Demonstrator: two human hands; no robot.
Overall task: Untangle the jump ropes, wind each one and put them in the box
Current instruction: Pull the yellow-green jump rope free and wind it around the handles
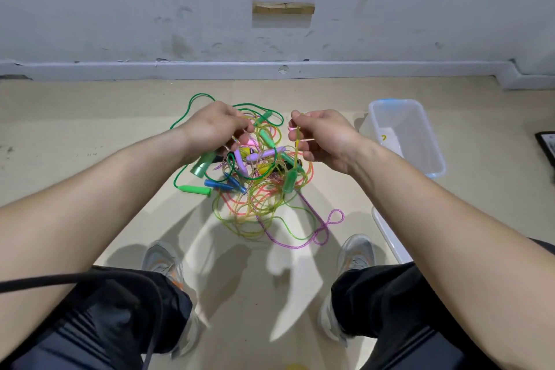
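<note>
Translucent yellow-green cord (296,141) is what your right hand (326,140) is pinching, thumb and fingertips curled round it just right of the frame's centre. From that pinch the cord runs almost straight down the frame to a see-through green handle (289,182) hanging at its end, so its long axis is close to vertical and its free length lies below your grip, not beside it.

Your left hand (214,126) is clenched on a bunch of cords at the upper left edge of the tangle (255,195). Exactly which strands it has, I cannot tell. A second see-through green handle (202,167) hangs just under it.

The tangle sits on the floor at mid-frame, below and between your two hands. The clear plastic box (434,141) stands at the right of the frame, well apart from the heap, its long side running up and down the picture. Your right hand is the nearer one to it. It looks to hold no rope yet, so I judge no rope is freed so far.

By my count: one box, one solid green handle (193,189), two blue handles (217,184), two see-through green, two mint green, two lilac. Yellow and pink pieces are too buried to number. Among cords I can separate a dark green cord (180,120), the yellow-green one, a pinkish one and a purple braided rope (324,225).
</note>
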